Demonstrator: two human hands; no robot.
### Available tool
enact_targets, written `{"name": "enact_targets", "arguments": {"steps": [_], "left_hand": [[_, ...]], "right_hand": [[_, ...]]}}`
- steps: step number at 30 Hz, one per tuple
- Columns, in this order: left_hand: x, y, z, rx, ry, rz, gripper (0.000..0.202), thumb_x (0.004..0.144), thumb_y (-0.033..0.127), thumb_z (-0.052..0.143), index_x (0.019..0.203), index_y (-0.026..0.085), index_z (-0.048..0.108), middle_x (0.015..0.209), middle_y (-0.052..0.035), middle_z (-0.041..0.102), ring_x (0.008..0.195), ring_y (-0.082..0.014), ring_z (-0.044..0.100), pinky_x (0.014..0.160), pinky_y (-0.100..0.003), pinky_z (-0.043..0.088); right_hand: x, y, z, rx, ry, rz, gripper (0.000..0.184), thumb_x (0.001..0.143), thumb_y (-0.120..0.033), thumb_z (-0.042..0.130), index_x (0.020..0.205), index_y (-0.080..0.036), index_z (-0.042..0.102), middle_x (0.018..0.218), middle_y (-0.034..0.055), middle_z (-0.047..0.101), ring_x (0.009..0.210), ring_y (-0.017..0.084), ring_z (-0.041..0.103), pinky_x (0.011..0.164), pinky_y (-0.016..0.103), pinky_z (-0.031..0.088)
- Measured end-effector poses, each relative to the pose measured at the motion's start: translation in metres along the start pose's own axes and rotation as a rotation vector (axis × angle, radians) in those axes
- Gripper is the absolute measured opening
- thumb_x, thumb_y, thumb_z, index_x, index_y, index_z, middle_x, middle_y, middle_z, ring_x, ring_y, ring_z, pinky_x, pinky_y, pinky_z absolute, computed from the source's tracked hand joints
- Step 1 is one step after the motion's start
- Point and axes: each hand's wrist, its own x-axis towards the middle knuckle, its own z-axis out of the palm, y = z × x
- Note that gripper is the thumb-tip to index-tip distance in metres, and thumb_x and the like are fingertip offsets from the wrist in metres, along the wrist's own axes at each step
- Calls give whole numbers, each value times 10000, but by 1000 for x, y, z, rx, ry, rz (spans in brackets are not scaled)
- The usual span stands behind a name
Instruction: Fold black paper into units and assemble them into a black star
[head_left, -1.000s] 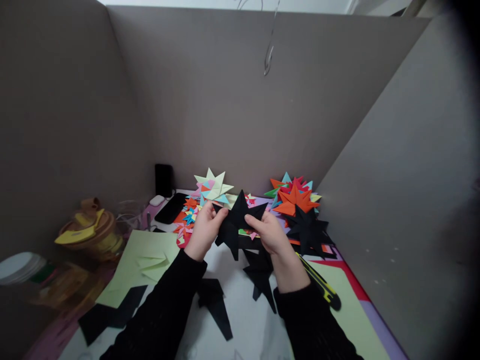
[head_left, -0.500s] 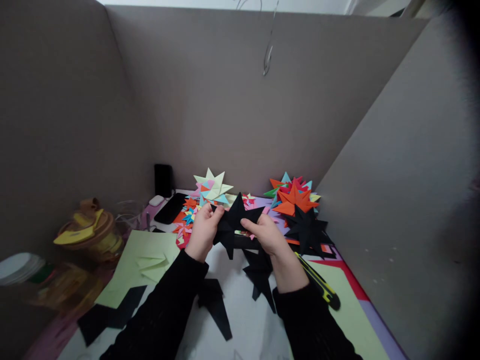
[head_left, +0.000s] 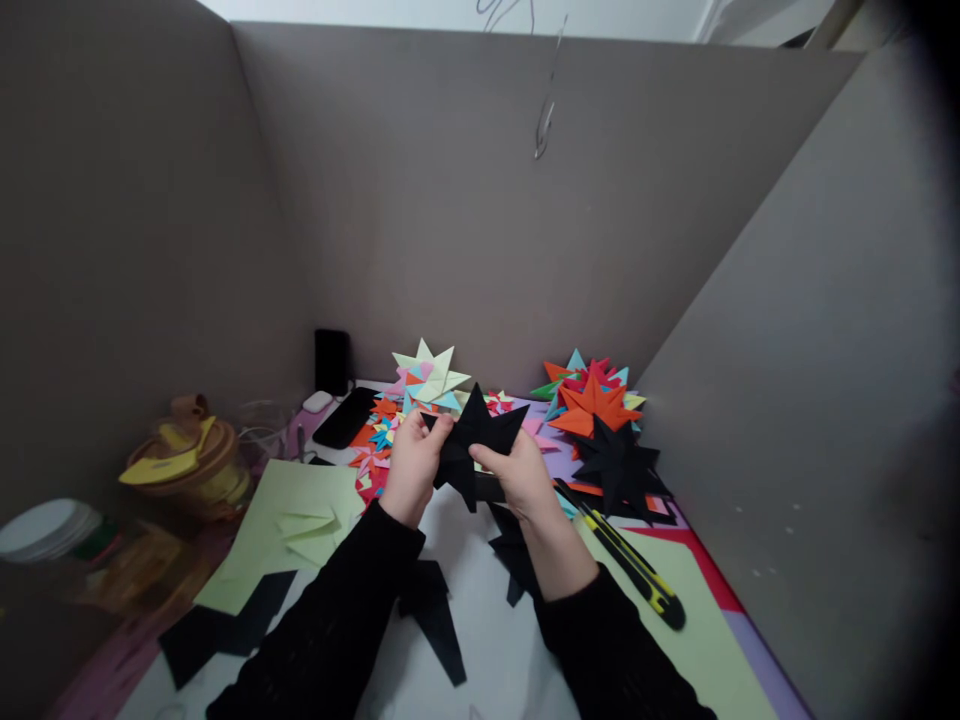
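Both hands hold one black folded paper star piece [head_left: 472, 437] above the white table [head_left: 495, 640]. My left hand [head_left: 411, 468] pinches its left side, fingers closed on the paper. My right hand [head_left: 519, 475] grips its right side, thumb on top. More black folded pieces [head_left: 512, 555] lie on the table under my wrists. A finished black star [head_left: 616, 466] rests just right of my right hand.
Piles of coloured paper stars sit at the back, a pale green one [head_left: 430, 375] and an orange one [head_left: 592, 405]. A yellow-black utility knife [head_left: 630, 565] lies right. Green paper sheets [head_left: 289, 525], a phone [head_left: 343, 417], a tape roll [head_left: 187, 465] and grey partition walls surround.
My hands have drawn closer together on the black piece, the right hand shifting left. The view has shifted slightly.
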Motion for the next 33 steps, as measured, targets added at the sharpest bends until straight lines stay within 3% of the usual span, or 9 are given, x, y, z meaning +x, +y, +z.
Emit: {"name": "enact_targets", "arguments": {"steps": [3, 6, 11, 20, 22, 24, 27, 30, 33], "left_hand": [[1, 5, -2, -6, -76, -18, 315, 682, 409, 723, 780, 155, 564, 655, 4, 610, 548, -111, 561, 507, -205, 430], [4, 11, -9, 59, -161, -21, 285, 680, 387, 729, 712, 156, 567, 574, 31, 553, 510, -89, 509, 494, -190, 395], [7, 17, -14, 161, -83, 69, 288, 648, 340, 745, 589, 153, 534, 538, 47, 498, 490, -66, 439, 479, -176, 344], [6, 9, -9, 161, -70, 74, 253, 691, 339, 706, 648, 148, 545, 554, 48, 498, 489, -65, 432, 474, -177, 324], [5, 9, -9, 203, -59, 169, 195, 720, 300, 683, 769, 165, 551, 623, 43, 519, 553, -84, 482, 534, -191, 377], [3, 11, -10, 336, -59, 352, 225, 732, 241, 671, 916, 196, 549, 781, 11, 571, 703, -122, 548, 650, -234, 435], [2, 15, -13, 638, -207, 586, 169, 766, 180, 635, 925, 220, 590, 954, -40, 583, 916, -182, 553, 809, -316, 445], [3, 18, -16, 756, -325, 672, 80, 797, 145, 594, 828, 215, 615, 943, -49, 581, 946, -195, 555, 847, -339, 445], [4, 19, -17, 780, -368, 693, 131, 810, 129, 571, 893, 224, 607, 990, -54, 587, 967, -199, 562, 860, -352, 457]], "right_hand": [[1, 3, 1, 6, 4, -31, 394, 609, -217, 725, 993, -172, 653, 993, 64, 715, 911, 254, 660, 833, 393, 507], [4, 4, -5, -4, 3, -38, 405, 624, -243, 728, 1013, -164, 646, 1013, 79, 712, 931, 267, 658, 850, 412, 504], [8, 4, -15, -22, -37, -19, 423, 616, -250, 744, 1020, -169, 647, 1001, 83, 716, 914, 278, 661, 800, 412, 523], [8, 7, -16, -46, -73, -58, 418, 648, -214, 722, 1055, -161, 642, 1085, 87, 696, 996, 271, 646, 916, 422, 476], [7, 5, -16, -79, -53, -66, 398, 656, -216, 709, 1045, -158, 644, 1070, 89, 701, 982, 273, 652, 905, 422, 482], [7, 3, -17, -119, -29, -66, 377, 658, -219, 700, 1026, -158, 647, 1041, 86, 710, 962, 273, 658, 876, 412, 499], [5, -4, -17, -185, -17, -68, 353, 643, -212, 700, 987, -153, 650, 983, 77, 721, 923, 271, 665, 826, 392, 519], [3, -11, -16, -239, -5, -72, 336, 634, -202, 693, 964, -150, 654, 955, 70, 723, 901, 265, 665, 798, 376, 524], [3, -15, -16, -269, -9, -80, 321, 634, -192, 678, 953, -155, 659, 945, 57, 723, 896, 259, 661, 792, 366, 520]]}}
